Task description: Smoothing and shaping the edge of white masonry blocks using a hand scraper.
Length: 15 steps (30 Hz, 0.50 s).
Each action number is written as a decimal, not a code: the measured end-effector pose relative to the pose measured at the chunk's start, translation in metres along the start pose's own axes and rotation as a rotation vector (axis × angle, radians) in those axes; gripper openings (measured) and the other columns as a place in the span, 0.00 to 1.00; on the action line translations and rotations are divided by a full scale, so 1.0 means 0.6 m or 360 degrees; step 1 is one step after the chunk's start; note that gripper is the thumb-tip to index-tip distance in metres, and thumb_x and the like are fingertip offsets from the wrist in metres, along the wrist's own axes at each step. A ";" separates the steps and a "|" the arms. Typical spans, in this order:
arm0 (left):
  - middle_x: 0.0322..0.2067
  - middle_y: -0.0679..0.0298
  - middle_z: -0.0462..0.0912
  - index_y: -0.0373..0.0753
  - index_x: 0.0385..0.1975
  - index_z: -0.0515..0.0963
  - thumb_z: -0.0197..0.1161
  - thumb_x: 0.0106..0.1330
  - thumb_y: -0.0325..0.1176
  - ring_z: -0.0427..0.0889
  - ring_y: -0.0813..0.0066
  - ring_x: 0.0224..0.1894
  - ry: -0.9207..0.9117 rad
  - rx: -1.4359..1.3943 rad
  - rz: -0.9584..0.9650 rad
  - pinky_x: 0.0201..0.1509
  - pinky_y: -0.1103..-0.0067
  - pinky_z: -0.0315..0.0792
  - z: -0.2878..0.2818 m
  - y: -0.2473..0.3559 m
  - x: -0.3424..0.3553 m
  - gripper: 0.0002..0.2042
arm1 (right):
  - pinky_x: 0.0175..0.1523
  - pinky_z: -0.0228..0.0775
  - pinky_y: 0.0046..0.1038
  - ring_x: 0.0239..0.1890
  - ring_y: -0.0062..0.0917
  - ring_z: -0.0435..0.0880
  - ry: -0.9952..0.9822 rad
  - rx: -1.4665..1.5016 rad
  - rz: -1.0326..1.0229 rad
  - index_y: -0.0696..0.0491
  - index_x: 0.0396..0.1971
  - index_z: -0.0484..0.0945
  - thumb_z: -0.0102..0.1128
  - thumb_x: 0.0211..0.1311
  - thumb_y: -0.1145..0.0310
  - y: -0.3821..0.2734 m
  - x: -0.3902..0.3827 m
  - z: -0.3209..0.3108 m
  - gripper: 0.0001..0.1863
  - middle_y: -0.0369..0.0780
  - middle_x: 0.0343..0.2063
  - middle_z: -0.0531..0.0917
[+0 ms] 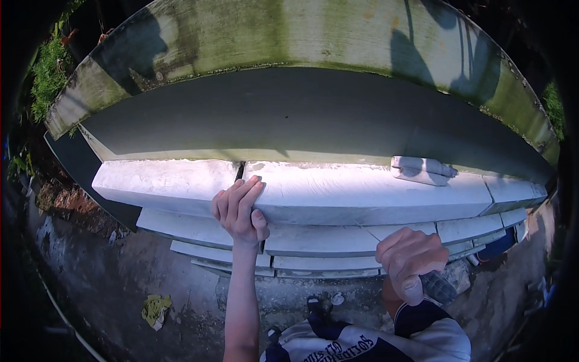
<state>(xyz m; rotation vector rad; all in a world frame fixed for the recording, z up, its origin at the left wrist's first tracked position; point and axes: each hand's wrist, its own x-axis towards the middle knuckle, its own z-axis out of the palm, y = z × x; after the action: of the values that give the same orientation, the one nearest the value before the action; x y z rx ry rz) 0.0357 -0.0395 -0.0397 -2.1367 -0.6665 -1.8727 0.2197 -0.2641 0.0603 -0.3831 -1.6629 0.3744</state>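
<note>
My left hand (239,210) rests on the front edge of a long white slab (338,187), right beside the dark gap (240,171) that parts it from a shorter white slab (163,176). Its fingers lie stretched over the edge, thumb apart. To the right, in front of the lower slabs, my right hand (412,259) is closed in a fist with the thumb downward. Whatever it may hold is hidden in the fingers. Toward the right end of the long slab lies a pale, rounded bundle or block (424,170); its material is unclear.
Several lower white slabs (325,240) are stacked like steps below the top row. Behind rises a grey wall (289,114) under a mossy concrete ledge (289,33). A yellow-green rag (156,311) lies on the ground at left. A dark crate-like thing (438,286) stands near my right arm.
</note>
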 end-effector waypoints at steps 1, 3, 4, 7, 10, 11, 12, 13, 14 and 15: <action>0.48 0.68 0.87 0.46 0.46 0.84 0.41 0.72 0.43 0.81 0.67 0.52 0.0009 -0.0062 0.0000 0.66 0.68 0.58 0.014 0.012 0.005 0.21 | 0.16 0.59 0.26 0.08 0.23 0.65 0.0019 -0.0099 -0.0095 0.54 0.08 0.65 0.63 0.66 0.74 -0.003 0.001 -0.006 0.25 0.35 0.08 0.67; 0.48 0.68 0.87 0.46 0.47 0.84 0.41 0.72 0.43 0.81 0.67 0.52 0.0015 -0.0107 0.0000 0.66 0.68 0.58 0.023 0.021 0.008 0.21 | 0.17 0.56 0.26 0.09 0.24 0.63 -0.0005 -0.0154 -0.0079 0.55 0.09 0.66 0.61 0.66 0.74 0.000 0.000 -0.006 0.24 0.35 0.08 0.66; 0.48 0.68 0.87 0.45 0.47 0.84 0.41 0.71 0.43 0.81 0.67 0.52 0.0005 -0.0092 -0.0002 0.66 0.68 0.58 0.018 0.017 0.005 0.21 | 0.18 0.53 0.27 0.09 0.25 0.61 -0.0033 -0.0154 -0.0072 0.57 0.10 0.67 0.58 0.67 0.74 0.007 -0.001 -0.003 0.23 0.35 0.08 0.65; 0.48 0.68 0.87 0.45 0.47 0.84 0.41 0.71 0.43 0.81 0.67 0.52 -0.0021 -0.0045 -0.0004 0.66 0.68 0.58 0.003 0.004 -0.001 0.21 | 0.17 0.56 0.27 0.09 0.26 0.63 0.0032 -0.0060 -0.0019 0.55 0.09 0.64 0.62 0.66 0.72 -0.008 -0.007 0.012 0.25 0.35 0.08 0.66; 0.49 0.68 0.87 0.45 0.47 0.84 0.42 0.71 0.43 0.80 0.67 0.52 -0.0012 -0.0116 -0.0002 0.66 0.68 0.59 0.021 0.023 0.010 0.21 | 0.16 0.58 0.27 0.08 0.24 0.64 0.0249 -0.0092 0.0046 0.53 0.07 0.61 0.65 0.67 0.69 0.009 -0.002 0.017 0.28 0.35 0.07 0.66; 0.49 0.68 0.86 0.45 0.47 0.84 0.42 0.71 0.43 0.80 0.67 0.53 -0.0021 -0.0107 0.0001 0.66 0.67 0.59 0.018 0.021 0.009 0.21 | 0.16 0.58 0.27 0.08 0.24 0.63 0.0387 -0.0120 0.0111 0.53 0.07 0.61 0.65 0.67 0.69 0.028 -0.002 0.022 0.28 0.35 0.07 0.65; 0.49 0.68 0.86 0.45 0.47 0.84 0.42 0.71 0.43 0.80 0.67 0.53 -0.0016 -0.0096 0.0008 0.66 0.67 0.59 0.015 0.019 0.009 0.21 | 0.16 0.58 0.27 0.08 0.24 0.63 0.0383 -0.0111 0.0101 0.53 0.07 0.61 0.65 0.67 0.69 0.028 -0.001 0.027 0.28 0.35 0.07 0.65; 0.49 0.68 0.86 0.45 0.48 0.84 0.42 0.71 0.43 0.80 0.66 0.53 -0.0023 -0.0104 0.0002 0.66 0.67 0.59 0.013 0.019 0.008 0.21 | 0.16 0.58 0.26 0.08 0.24 0.63 0.0362 -0.0168 0.0068 0.53 0.08 0.62 0.65 0.67 0.69 0.024 -0.001 0.033 0.28 0.35 0.07 0.65; 0.49 0.68 0.86 0.45 0.48 0.84 0.42 0.71 0.43 0.80 0.66 0.53 -0.0037 -0.0102 -0.0013 0.66 0.67 0.59 0.009 0.019 0.004 0.21 | 0.16 0.57 0.26 0.08 0.23 0.62 0.0338 -0.0215 0.0043 0.53 0.08 0.62 0.65 0.66 0.69 0.020 -0.005 0.037 0.28 0.34 0.07 0.65; 0.49 0.68 0.86 0.45 0.48 0.84 0.42 0.71 0.43 0.80 0.66 0.53 -0.0037 -0.0084 -0.0014 0.66 0.67 0.59 0.006 0.015 0.004 0.21 | 0.16 0.58 0.26 0.08 0.24 0.62 0.0254 -0.0112 0.0056 0.52 0.08 0.63 0.65 0.66 0.68 0.001 -0.013 0.028 0.27 0.34 0.07 0.65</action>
<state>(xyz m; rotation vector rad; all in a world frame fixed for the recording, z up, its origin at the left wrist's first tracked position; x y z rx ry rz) 0.0432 -0.0452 -0.0368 -2.1947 -0.6389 -1.8930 0.2040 -0.2674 0.0512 -0.4830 -1.5178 0.3039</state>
